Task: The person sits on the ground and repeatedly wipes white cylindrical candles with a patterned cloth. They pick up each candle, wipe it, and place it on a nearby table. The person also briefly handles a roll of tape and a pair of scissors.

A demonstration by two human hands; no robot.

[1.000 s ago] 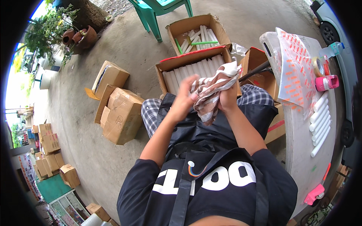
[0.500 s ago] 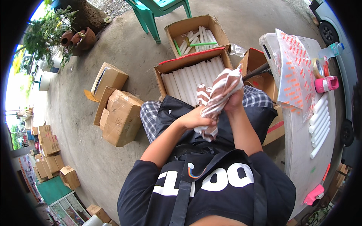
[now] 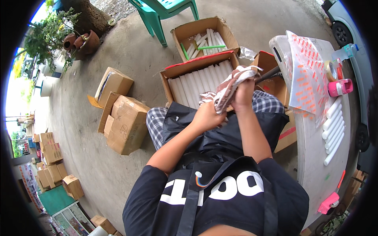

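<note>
A brown-and-white striped cloth [image 3: 229, 87] is bunched up between my hands above my lap. My left hand [image 3: 209, 115] is closed around its lower part. Higher up and to the right, my right hand [image 3: 243, 94] grips the cloth near its top end; whether something is wrapped inside cannot be seen. Just beyond the hands, white candles [image 3: 195, 84] lie side by side in an open cardboard box [image 3: 168, 89] with a red edge. Part of that row is hidden behind the cloth. A black apron [image 3: 185, 122] covers my lap.
Behind stands another box [image 3: 185, 32] with loose white candles and green sticks. At right, a table [image 3: 313, 157] carries several white candles [image 3: 334, 129], printed plastic bags [image 3: 307, 78], a pink tape dispenser [image 3: 339, 87] and a bottle [image 3: 346, 52]. Cardboard boxes [image 3: 130, 126] sit left; a green chair [image 3: 159, 23] stands ahead.
The cloth has been drawn together and turned, with its top end now folded over to the right. My left hand has shifted slightly up and right along it; both hands still grip it.
</note>
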